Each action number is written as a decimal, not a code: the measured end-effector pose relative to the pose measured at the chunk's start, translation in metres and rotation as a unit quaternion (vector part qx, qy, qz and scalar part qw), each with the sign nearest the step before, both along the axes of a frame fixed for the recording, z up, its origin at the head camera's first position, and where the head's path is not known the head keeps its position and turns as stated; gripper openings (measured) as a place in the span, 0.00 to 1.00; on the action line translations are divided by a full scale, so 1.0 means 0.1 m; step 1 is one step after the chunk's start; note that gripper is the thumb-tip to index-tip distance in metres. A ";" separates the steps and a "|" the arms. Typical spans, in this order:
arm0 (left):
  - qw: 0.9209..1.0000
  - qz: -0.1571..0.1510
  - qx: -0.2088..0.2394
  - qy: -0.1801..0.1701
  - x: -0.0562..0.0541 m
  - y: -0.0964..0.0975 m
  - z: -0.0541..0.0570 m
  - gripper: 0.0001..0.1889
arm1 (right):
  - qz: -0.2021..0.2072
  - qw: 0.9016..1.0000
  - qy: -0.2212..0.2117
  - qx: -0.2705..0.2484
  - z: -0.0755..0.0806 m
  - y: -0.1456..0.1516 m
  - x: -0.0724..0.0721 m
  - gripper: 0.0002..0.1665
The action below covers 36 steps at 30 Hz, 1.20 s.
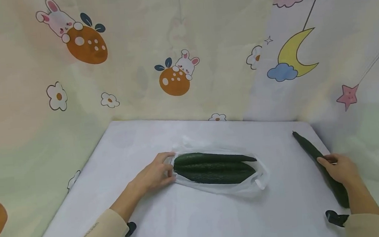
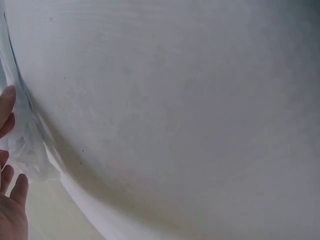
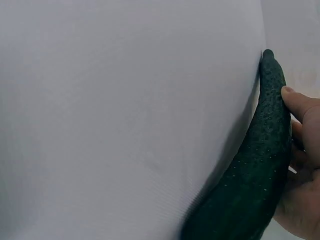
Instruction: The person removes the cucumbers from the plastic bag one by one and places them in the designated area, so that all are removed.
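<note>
Currently, the bag [image 1: 262, 177] holds cucumbers [image 1: 212, 168].

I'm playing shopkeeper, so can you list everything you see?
Bagged cucumbers: at least two, dark green, centre
Loose cucumber: one, dark green, right side
Plastic bag: one, whitish, around the bagged cucumbers
Table: one, white, under the bag
Printed backdrop: count unclear, pale, behind the table
Printed rabbits: at least two, white, backdrop
Printed moon: one, yellow, backdrop's right
Printed flowers, fruits, clouds, stars: several, mixed colours, backdrop
Sleeves: two, beige, bottom left and right
Wrist pieces: two, black, beside the sleeves
Left hand: one, bare, at the bag's left end
Right hand: one, bare, holding the loose cucumber
</note>
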<state>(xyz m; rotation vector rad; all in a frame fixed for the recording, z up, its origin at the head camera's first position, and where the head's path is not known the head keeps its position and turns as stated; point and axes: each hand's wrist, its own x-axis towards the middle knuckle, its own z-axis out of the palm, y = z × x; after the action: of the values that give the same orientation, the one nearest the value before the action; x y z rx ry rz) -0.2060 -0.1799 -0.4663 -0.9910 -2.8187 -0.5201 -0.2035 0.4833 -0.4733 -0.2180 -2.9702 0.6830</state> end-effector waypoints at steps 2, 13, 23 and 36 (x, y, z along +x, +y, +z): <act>1.000 -0.007 0.006 -0.009 0.00 0.02 0.01 0.11 | -0.006 1.000 0.001 0.006 -0.02 0.03 0.04 0.36; 0.998 -0.039 0.045 -0.030 -0.09 -0.04 -0.07 0.16 | 0.011 0.999 -0.033 0.024 0.04 0.04 0.08 0.41; 0.991 -0.091 0.099 0.008 -0.14 -0.19 -0.24 0.12 | 0.047 0.997 -0.033 0.043 0.15 -0.03 0.11 0.46; 0.992 -0.100 0.069 0.034 -0.21 -0.25 -0.34 0.13 | 0.065 0.996 0.043 0.044 0.32 -0.42 0.14 0.53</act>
<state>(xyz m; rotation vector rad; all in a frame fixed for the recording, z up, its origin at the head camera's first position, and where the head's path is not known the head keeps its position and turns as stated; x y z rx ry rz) -0.2270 -0.2050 -0.5005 -1.2440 -2.5984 -0.6781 -0.1897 0.4408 -0.4410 0.0104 -2.9433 0.5585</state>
